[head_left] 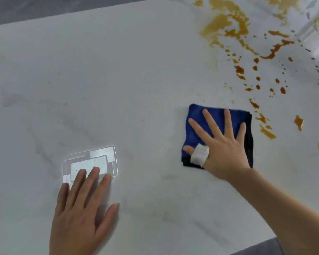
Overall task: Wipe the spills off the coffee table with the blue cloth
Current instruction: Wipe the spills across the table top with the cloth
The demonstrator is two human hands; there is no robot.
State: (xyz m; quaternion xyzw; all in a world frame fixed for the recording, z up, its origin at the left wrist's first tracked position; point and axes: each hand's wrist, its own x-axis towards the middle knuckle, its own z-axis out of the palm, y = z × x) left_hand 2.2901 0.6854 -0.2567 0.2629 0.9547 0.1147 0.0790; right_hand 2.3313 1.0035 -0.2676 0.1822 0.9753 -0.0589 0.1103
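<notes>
A folded blue cloth (203, 124) lies flat on the white marble coffee table (118, 80), right of centre. My right hand (223, 144) presses on it with fingers spread straight; a white bandage wraps the thumb. Brown-orange spills (226, 23) cover the far right of the table, with a trail of drops and streaks (267, 131) running down just right of the cloth. My left hand (81, 205) rests flat on the table near the front left, fingers straight, holding nothing.
A bright reflected patch of light (92, 162) sits at my left fingertips. The table's front edge (265, 242) runs diagonally at the lower right and its far edge at the upper left, with grey floor beyond.
</notes>
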